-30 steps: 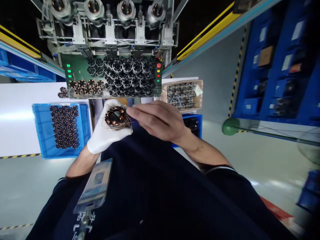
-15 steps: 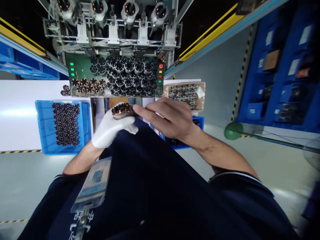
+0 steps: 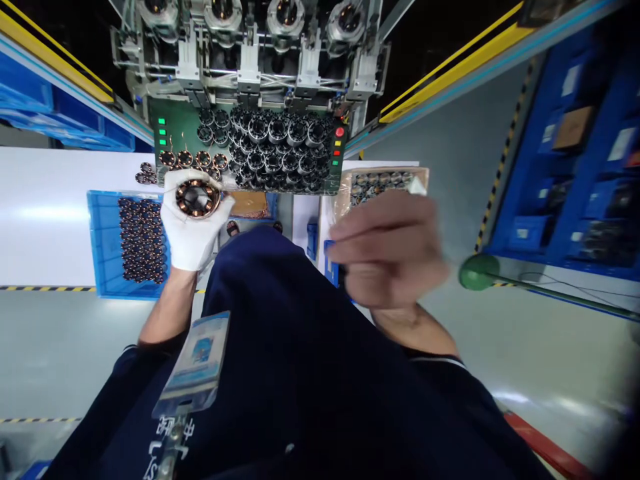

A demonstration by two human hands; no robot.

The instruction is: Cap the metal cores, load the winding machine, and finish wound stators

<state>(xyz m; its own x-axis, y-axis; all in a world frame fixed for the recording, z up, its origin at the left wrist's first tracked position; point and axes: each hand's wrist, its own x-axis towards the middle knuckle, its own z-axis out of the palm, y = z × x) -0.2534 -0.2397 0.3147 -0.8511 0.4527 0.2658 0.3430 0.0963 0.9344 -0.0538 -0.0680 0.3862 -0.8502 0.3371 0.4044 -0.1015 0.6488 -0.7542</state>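
My left hand (image 3: 187, 230), in a white glove, holds a ring-shaped stator (image 3: 197, 199) wound with copper wire, its open face turned up. It is at the front left edge of a green machine table (image 3: 173, 120). Copper-wound stators (image 3: 185, 159) stand in rows just beyond it, and several dark unwound cores (image 3: 277, 160) are stacked to their right. My bare right hand (image 3: 393, 250) is raised on the right, its fingers curled together and blurred; whether anything is between them cannot be made out.
A blue tray (image 3: 95, 247) of wound stators lies at the left. The winding machine (image 3: 250, 63) spans the back. At the right is a box (image 3: 423, 175) of metal parts. A green round stand base (image 3: 479, 272) is on the floor.
My left hand has moved left and up with the stator, which now faces upward. My right hand has come away from it to the right. The whole view has shifted slightly.
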